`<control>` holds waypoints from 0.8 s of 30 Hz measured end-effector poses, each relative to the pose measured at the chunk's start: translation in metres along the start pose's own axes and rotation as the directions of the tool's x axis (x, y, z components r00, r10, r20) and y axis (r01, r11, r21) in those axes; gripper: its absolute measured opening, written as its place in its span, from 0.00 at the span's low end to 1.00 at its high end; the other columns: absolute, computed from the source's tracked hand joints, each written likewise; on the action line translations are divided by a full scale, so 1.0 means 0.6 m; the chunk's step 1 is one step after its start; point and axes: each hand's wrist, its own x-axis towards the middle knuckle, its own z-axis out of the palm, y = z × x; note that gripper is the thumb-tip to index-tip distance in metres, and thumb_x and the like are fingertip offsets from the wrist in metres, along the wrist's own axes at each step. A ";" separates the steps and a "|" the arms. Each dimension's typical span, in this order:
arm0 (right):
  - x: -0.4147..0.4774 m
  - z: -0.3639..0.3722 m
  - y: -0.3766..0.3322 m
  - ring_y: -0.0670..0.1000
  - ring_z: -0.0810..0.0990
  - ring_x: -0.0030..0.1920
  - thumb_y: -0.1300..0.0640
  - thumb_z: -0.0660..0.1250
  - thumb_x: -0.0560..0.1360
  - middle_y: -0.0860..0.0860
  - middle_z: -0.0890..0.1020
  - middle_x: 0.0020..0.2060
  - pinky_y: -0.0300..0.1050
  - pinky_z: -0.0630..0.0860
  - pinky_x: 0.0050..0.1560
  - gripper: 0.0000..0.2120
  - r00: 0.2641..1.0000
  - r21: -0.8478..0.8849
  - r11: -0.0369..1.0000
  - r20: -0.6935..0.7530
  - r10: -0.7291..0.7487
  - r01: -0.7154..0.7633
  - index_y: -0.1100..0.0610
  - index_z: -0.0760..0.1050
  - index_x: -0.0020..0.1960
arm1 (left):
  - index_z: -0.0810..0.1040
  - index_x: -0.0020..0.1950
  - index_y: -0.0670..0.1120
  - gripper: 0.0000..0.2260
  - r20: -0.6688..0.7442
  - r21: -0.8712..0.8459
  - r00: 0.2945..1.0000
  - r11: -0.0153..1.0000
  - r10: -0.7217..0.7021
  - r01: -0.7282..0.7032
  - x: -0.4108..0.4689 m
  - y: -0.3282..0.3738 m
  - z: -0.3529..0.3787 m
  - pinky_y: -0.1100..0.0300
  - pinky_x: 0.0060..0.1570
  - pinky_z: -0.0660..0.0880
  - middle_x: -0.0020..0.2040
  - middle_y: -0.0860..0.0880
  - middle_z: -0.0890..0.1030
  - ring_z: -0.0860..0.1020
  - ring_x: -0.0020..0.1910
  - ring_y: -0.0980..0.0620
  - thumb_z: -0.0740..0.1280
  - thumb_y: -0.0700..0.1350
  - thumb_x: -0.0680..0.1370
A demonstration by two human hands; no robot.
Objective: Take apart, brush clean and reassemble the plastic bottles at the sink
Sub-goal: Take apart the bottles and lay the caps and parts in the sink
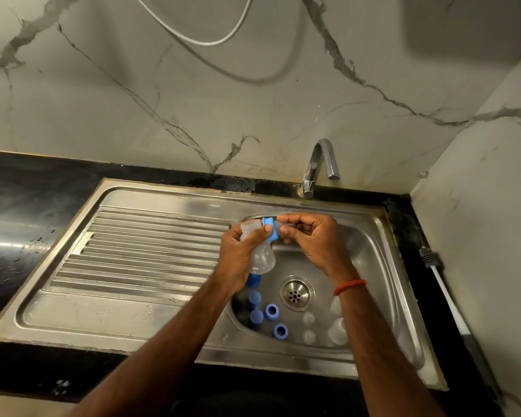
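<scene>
Over the sink basin [370,254], clear bottle [260,254] half covered by the left hand [238,260], fingers curled round it, blue collar [272,233] at its neck, right hand [310,242] with fingers pinching perhaps a teat, mostly hidden, blue rings [272,311] blurred below.

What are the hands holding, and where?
The left hand grips a bottle round its body. The right hand pinches the bottle's top end, beside the blue ring.

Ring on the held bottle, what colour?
Blue; the ring shows best in the head view.
</scene>
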 end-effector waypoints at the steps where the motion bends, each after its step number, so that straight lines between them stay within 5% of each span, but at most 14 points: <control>1: -0.001 -0.002 0.001 0.45 0.85 0.40 0.68 0.73 0.73 0.50 0.85 0.45 0.37 0.81 0.43 0.12 1.000 0.001 1.000 0.004 -0.005 0.005 0.57 0.81 0.55 | 0.81 0.58 0.41 0.19 -0.014 -0.014 1.000 1.000 0.001 -0.001 0.000 -0.002 0.000 0.47 0.54 0.81 0.53 0.40 0.85 0.83 0.52 0.42 0.78 0.47 0.70; 13: 0.003 -0.016 -0.001 0.44 0.84 0.42 0.65 0.74 0.72 0.52 0.84 0.44 0.37 0.81 0.43 0.06 0.999 -0.184 0.982 -0.010 -0.046 0.043 0.59 0.82 0.49 | 0.83 0.55 0.40 0.20 -0.028 -0.135 0.994 0.986 -0.107 0.103 0.002 0.001 0.029 0.46 0.57 0.79 0.53 0.38 0.85 0.83 0.52 0.41 0.78 0.46 0.66; 15: 0.009 -0.020 -0.006 0.47 0.82 0.43 0.63 0.75 0.72 0.51 0.82 0.43 0.40 0.81 0.45 0.05 0.994 -0.280 0.954 0.055 -0.092 0.104 0.61 0.83 0.47 | 0.82 0.54 0.41 0.21 -0.028 -0.133 0.994 0.985 -0.110 0.105 0.003 0.000 0.026 0.47 0.56 0.80 0.52 0.39 0.85 0.83 0.52 0.42 0.80 0.47 0.65; 19: 0.019 -0.037 -0.029 0.42 0.76 0.39 0.63 0.76 0.71 0.49 0.79 0.40 0.30 0.72 0.42 0.04 0.956 -0.392 0.887 0.249 -0.153 0.244 0.62 0.83 0.44 | 0.82 0.56 0.39 0.26 0.058 -0.166 0.991 0.978 -0.119 0.127 0.004 -0.002 0.016 0.50 0.51 0.81 0.51 0.38 0.84 0.83 0.48 0.44 0.83 0.47 0.62; 24: 0.027 -0.042 -0.053 0.44 0.78 0.37 0.60 0.76 0.71 0.52 0.83 0.39 0.33 0.73 0.39 0.05 0.927 -0.480 0.815 0.334 -0.172 0.324 0.62 0.84 0.44 | 0.83 0.53 0.41 0.16 0.174 -0.138 0.981 0.984 -0.086 0.110 0.000 0.004 0.015 0.56 0.44 0.82 0.48 0.41 0.85 0.84 0.46 0.47 0.77 0.45 0.68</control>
